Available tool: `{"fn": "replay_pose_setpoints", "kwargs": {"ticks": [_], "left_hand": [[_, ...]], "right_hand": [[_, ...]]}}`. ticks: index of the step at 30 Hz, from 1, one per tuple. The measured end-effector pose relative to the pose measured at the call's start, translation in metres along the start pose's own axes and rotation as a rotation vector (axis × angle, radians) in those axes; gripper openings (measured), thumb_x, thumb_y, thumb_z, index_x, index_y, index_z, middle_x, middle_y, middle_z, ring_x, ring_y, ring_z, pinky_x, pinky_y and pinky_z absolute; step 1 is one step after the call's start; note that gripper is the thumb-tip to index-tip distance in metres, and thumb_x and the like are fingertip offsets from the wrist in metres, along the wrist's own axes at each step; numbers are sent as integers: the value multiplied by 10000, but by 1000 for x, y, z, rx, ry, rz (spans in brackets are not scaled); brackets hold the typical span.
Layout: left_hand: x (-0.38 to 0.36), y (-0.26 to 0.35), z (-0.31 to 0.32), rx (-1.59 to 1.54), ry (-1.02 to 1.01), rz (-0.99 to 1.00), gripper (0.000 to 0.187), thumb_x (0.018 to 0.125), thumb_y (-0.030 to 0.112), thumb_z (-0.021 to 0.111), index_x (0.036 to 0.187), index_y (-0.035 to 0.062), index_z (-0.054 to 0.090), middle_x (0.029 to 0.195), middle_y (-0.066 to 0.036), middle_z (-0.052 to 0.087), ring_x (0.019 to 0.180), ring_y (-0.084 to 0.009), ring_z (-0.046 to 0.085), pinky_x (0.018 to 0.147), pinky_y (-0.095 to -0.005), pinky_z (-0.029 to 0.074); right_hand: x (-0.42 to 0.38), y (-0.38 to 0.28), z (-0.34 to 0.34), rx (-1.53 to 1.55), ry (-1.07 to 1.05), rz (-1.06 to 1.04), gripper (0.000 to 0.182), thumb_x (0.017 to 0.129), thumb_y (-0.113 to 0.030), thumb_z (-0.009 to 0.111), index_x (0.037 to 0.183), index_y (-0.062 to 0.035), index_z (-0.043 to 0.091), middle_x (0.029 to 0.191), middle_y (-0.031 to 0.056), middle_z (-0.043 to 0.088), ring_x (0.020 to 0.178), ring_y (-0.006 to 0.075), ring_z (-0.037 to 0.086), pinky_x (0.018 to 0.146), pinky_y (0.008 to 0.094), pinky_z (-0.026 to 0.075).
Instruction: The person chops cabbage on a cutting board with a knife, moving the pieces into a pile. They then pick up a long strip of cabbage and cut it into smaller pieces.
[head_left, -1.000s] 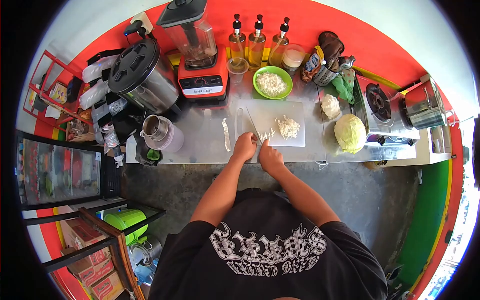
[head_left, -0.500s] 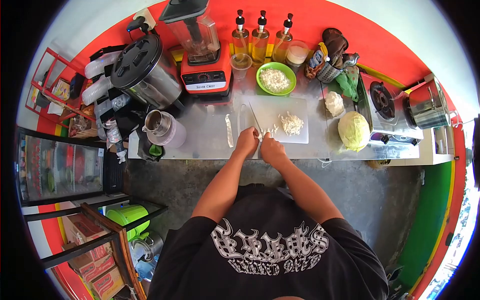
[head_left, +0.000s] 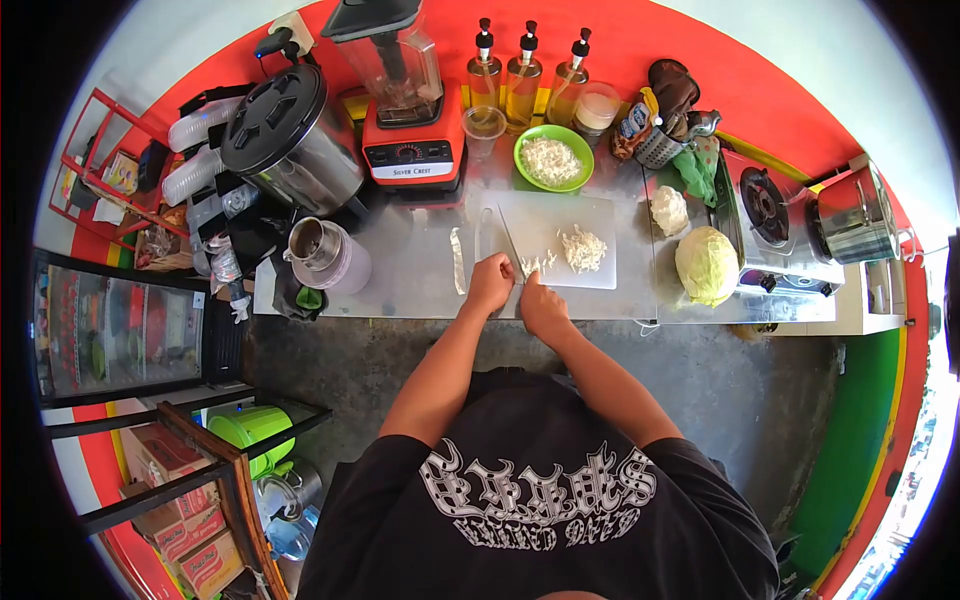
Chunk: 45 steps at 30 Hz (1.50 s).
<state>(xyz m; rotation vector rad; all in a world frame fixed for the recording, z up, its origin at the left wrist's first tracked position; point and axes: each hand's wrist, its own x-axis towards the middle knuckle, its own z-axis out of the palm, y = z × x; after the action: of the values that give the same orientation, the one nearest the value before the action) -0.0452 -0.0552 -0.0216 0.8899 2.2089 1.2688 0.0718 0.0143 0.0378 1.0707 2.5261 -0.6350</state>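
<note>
The right hand (head_left: 544,308) is closed around the near end of a knife (head_left: 510,235), whose blade slants to the far left over the white cutting board (head_left: 590,208). The left hand (head_left: 491,283) is curled just beside the blade at the near edge of the board; whether its fingers pinch anything cannot be told. The hands are close together, the left one slightly farther from the body.

Small pale scraps (head_left: 540,264) lie on the board just right of the blade, and a larger shredded pile (head_left: 583,249) sits to their right. Beyond the board, a green bowl (head_left: 524,179) holds more white shreds (head_left: 550,162). A thin pale strip (head_left: 458,262) lies on the metal counter (head_left: 405,270) left of the board. Well to the right are a whole cabbage (head_left: 707,266) and, just beyond it, a white lump (head_left: 669,211).
</note>
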Motion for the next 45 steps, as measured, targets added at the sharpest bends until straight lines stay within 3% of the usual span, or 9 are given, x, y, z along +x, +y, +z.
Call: {"fn": "replay_pose_setpoints", "kwargs": {"ticks": [9,14,21,24,26,34,36,38,45], "left_hand": [[-2,-8,3,63,18,133,86,780,13,683,862,19,709,721,-125,687,665,-229,672,647,-326,521],[-3,-1,3,22,21,29,63,766,11,666,824,10,691,779,-169,701,736,-330,691,688,-403,541],[-3,-1,0,44,24,40,98,776,29,700,865,3,670,752,-130,681,711,-263,677,674,-366,531],[-4,-1,2,42,37,36,133,771,27,691,898,5,655,759,-133,674,719,-272,673,680,-367,530],[-4,-2,1,22,36,82,127,779,8,639,903,-12,651,836,-192,701,807,-379,688,738,-434,547],[-4,6,-4,-8,5,63,121,783,1,628,902,-13,651,860,-198,700,840,-385,684,758,-442,546],[-8,3,-2,-25,16,79,121,785,2,632,904,-11,652,867,-198,701,842,-383,684,756,-443,544],[-5,-4,-1,62,27,128,130,792,11,695,911,-1,643,784,-143,663,722,-289,656,687,-385,529],[-10,-7,-2,68,48,137,144,796,31,677,930,5,631,777,-139,661,727,-306,659,685,-404,526]], "right_hand": [[-3,4,-1,32,8,-18,253,977,-126,464,1183,20,452,1073,313,693,1031,474,682,908,536,539],[-1,5,-5,-22,-7,-49,269,983,-123,452,1209,23,454,1075,297,701,1027,456,691,898,520,551],[-11,0,-4,21,-59,-7,258,956,-95,505,1178,26,453,1104,323,683,1067,468,673,925,531,535],[-5,-2,-6,20,-35,-43,260,959,-105,499,1177,28,451,1113,327,679,1076,471,667,928,530,533],[-3,-3,-16,10,-42,-46,255,962,-103,492,1176,27,449,1109,329,679,1071,468,670,925,529,534],[-5,0,3,-2,-62,-20,215,976,-94,460,1156,22,447,1075,324,689,1033,444,691,920,522,535],[1,2,2,24,-12,-64,214,988,-124,455,1150,15,447,1060,321,691,1024,456,689,923,536,526],[2,4,1,49,-24,-48,234,998,-165,463,1153,10,449,1056,319,691,1019,465,684,916,546,522],[-16,39,0,9,-23,-82,378,1018,-362,492,1146,-7,464,1048,305,688,1011,487,665,893,573,510]]}}
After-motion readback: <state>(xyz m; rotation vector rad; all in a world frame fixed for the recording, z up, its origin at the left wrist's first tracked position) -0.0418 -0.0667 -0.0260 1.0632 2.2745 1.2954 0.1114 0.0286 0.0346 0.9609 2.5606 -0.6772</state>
